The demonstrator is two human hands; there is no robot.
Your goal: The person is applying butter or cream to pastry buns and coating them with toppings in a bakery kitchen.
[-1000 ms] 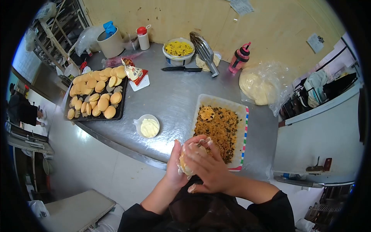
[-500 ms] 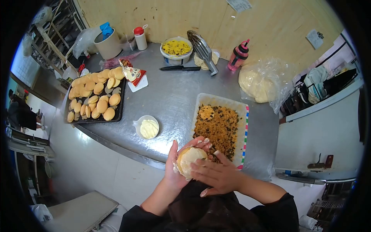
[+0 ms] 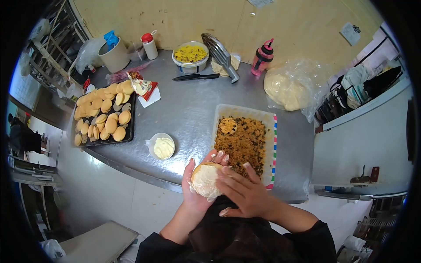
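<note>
My left hand [image 3: 195,199] cups a small round cake [image 3: 205,179] whose upper face is coated in pale cream; its golden edge shows at the top. Cream is smeared on the fingertips of both hands. With fingers stretched out, my right hand [image 3: 245,193] lies against the right side of the cake and holds nothing. Just beyond the hands is a shallow plastic tub [image 3: 270,149] of orange-brown crumbs with dark bits. One round cake coated in crumbs [image 3: 228,126] rests in its far left corner. A small white bowl of cream [image 3: 164,148] stands to the left.
A black baking tray [image 3: 127,131] at the left carries many round sponge cakes. Along the back are a tub of yellow filling [image 3: 190,55], a knife [image 3: 196,77], metal tongs [image 3: 221,57], a pink bottle [image 3: 262,58] and bagged dough [image 3: 287,90]. The steel table [image 3: 184,105] has a curved front edge.
The cake has turned so its creamed face points more upward. My right hand's fingers have shifted slightly over its edge. The whole view has swung a little.
</note>
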